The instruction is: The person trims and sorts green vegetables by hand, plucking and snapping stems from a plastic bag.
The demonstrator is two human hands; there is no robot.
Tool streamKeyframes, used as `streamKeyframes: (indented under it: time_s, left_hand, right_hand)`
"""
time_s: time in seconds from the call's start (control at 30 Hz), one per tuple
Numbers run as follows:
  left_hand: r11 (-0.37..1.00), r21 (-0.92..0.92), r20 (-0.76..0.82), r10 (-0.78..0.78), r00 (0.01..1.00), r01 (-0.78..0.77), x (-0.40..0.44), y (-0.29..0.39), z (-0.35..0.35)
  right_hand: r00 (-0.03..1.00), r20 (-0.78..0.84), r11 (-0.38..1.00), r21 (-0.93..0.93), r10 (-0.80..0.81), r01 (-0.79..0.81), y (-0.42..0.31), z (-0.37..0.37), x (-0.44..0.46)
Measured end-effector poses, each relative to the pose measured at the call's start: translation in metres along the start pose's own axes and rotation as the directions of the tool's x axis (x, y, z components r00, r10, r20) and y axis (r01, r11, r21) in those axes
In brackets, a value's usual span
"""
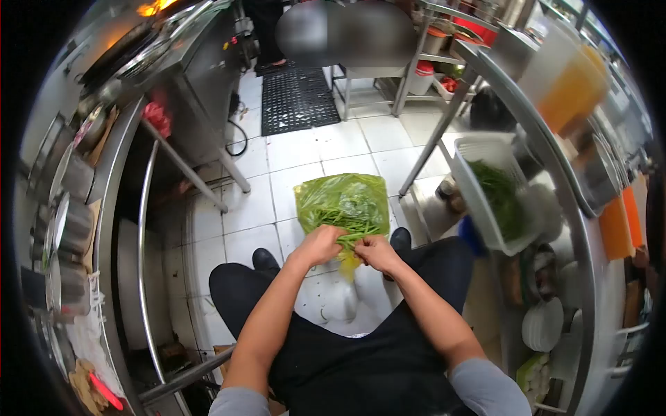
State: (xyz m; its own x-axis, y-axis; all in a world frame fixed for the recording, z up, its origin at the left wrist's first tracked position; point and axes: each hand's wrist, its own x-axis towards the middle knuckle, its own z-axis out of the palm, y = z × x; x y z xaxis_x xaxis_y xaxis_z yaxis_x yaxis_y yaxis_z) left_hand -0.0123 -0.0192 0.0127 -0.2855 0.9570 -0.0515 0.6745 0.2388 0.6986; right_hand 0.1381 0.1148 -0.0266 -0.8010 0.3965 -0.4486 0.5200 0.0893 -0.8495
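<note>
Between my legs, a yellow-green plastic bag [340, 186] lies on the white tiled floor. Long green vegetable stems [350, 223] spread out over its near side. My left hand [321, 245] is closed round a bunch of these stems at the bag's near edge. Just to the right, my right hand [375, 252] pinches the ends of the same stems. Yellowish leaves [347, 265] hang below, between the two hands. A whitish plastic bag [338, 299] sits on the floor under them, partly hidden by my apron.
On the right, a white basket [458, 149] of greens sits on the shelf under a steel table [538, 118]. To the left is a steel counter [114, 173] with pots and a rail [147, 243]. A flame [154, 7] burns at upper left. A black mat [298, 97] lies ahead.
</note>
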Motion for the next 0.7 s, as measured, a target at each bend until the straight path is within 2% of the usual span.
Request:
streamKeyframes:
  time_s: [0.03, 0.1, 0.17, 0.2, 0.23, 0.27, 0.33, 0.37, 0.43, 0.47, 0.5, 0.53, 0.57, 0.63, 0.7]
  left_hand:
    - [1.000, -0.003, 0.017, 0.026, 1.000, -0.026, 0.000, -0.005, 0.002]
    - [0.993, 0.121, 0.014, -0.013, 1.000, 0.011, 0.004, -0.023, 0.005]
    - [0.997, 0.053, 0.009, -0.049, 0.999, 0.049, 0.004, -0.022, -0.001]
    - [0.994, -0.087, 0.010, -0.065, 0.998, 0.066, 0.004, -0.018, -0.002]
    - [0.970, -0.225, 0.018, -0.088, 0.996, 0.090, 0.002, -0.015, -0.004]
    - [0.972, -0.223, 0.041, -0.062, 0.997, 0.070, 0.001, -0.014, -0.005]
    - [0.995, -0.059, 0.036, -0.084, 0.996, 0.086, 0.001, -0.013, -0.007]
    - [0.996, -0.061, 0.053, -0.061, 0.997, 0.064, 0.000, -0.010, -0.008]
    - [0.988, -0.143, -0.010, -0.054, 0.998, 0.052, -0.002, 0.003, -0.013]
    - [0.981, -0.107, -0.016, -0.166, 0.986, 0.163, -0.004, 0.014, -0.016]
    - [0.983, -0.104, -0.008, -0.151, 0.988, 0.150, -0.003, 0.009, -0.013]
    - [0.973, -0.174, -0.027, -0.158, 0.987, 0.151, -0.001, -0.003, -0.011]
    - [0.958, -0.248, -0.038, -0.157, 0.987, 0.143, 0.002, -0.013, -0.007]
    - [0.821, -0.509, 0.008, -0.295, 0.955, 0.258, 0.003, -0.005, -0.011]
    - [0.589, -0.783, -0.017, -0.342, 0.940, 0.200, 0.004, -0.014, -0.011]
  right_hand:
    - [0.994, -0.058, 0.995, -0.054, -0.088, 0.085, -0.008, -0.004, -0.002]
    - [0.954, -0.160, 0.964, -0.128, -0.252, 0.233, -0.008, -0.008, 0.000]
    - [0.952, -0.189, 0.967, -0.126, -0.241, 0.220, -0.006, -0.002, 0.006]
    - [0.939, -0.192, 0.954, -0.154, -0.284, 0.257, -0.008, 0.000, 0.008]
    - [0.939, -0.188, 0.957, -0.078, -0.288, 0.278, -0.012, 0.004, 0.007]
    - [0.930, -0.207, 0.952, -0.041, -0.304, 0.303, -0.014, 0.009, 0.007]
    - [0.938, -0.174, 0.954, -0.023, -0.299, 0.300, -0.014, 0.010, 0.012]
    - [0.936, -0.201, 0.957, -0.024, -0.289, 0.291, -0.014, 0.011, 0.012]
    - [0.842, -0.281, 0.878, -0.279, -0.461, 0.388, -0.016, 0.011, 0.012]
    - [0.838, -0.298, 0.881, -0.282, -0.458, 0.381, -0.018, 0.012, 0.013]
    - [0.833, -0.373, 0.912, -0.214, -0.408, 0.351, -0.022, 0.013, 0.015]
    - [0.824, -0.443, 0.935, -0.144, -0.354, 0.324, -0.023, 0.015, 0.019]
    - [0.813, -0.467, 0.938, -0.152, -0.347, 0.313, -0.024, 0.018, 0.027]
    - [0.731, -0.567, 0.917, -0.122, -0.379, 0.381, -0.011, 0.014, 0.047]
    - [0.561, -0.499, 0.748, -0.370, -0.661, 0.551, -0.006, 0.014, 0.050]
